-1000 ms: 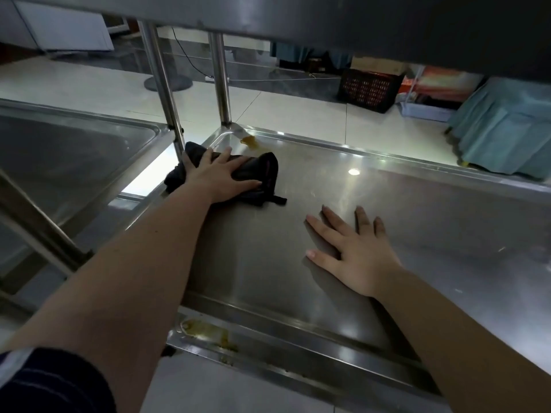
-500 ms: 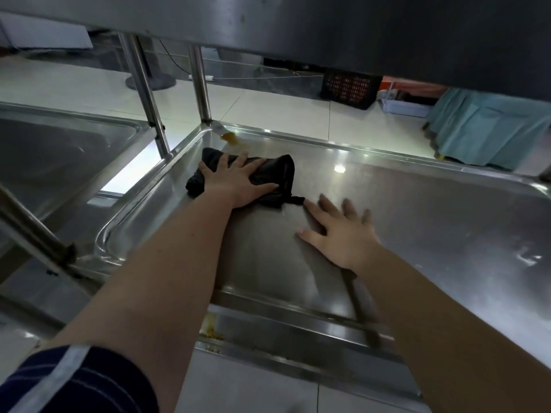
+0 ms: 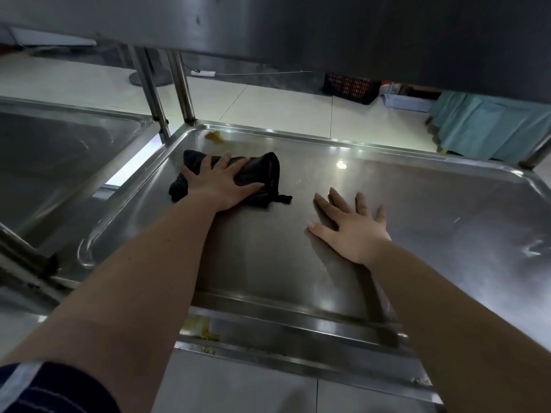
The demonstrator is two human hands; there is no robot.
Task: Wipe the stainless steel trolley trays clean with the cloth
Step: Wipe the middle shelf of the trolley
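A stainless steel trolley tray (image 3: 447, 204) fills the middle of the view, under an upper tray (image 3: 328, 34). My left hand (image 3: 220, 183) presses flat with spread fingers on a crumpled black cloth (image 3: 262, 174) in the tray's far left part. To its right, my right hand (image 3: 348, 228) rests flat on the bare steel, fingers spread. A yellow smear (image 3: 215, 136) lies in the far left corner, just beyond the cloth. More yellow residue (image 3: 201, 327) sits on the near rim.
A second steel trolley tray (image 3: 59, 150) stands to the left, with two upright posts (image 3: 167, 84) between them. On the tiled floor beyond are a dark crate (image 3: 350, 86) and a teal cloth-covered object (image 3: 489, 126).
My left hand has slid the cloth to the right, away from the tray's left rim. My right hand stays flat on the tray. The camera view has shifted.
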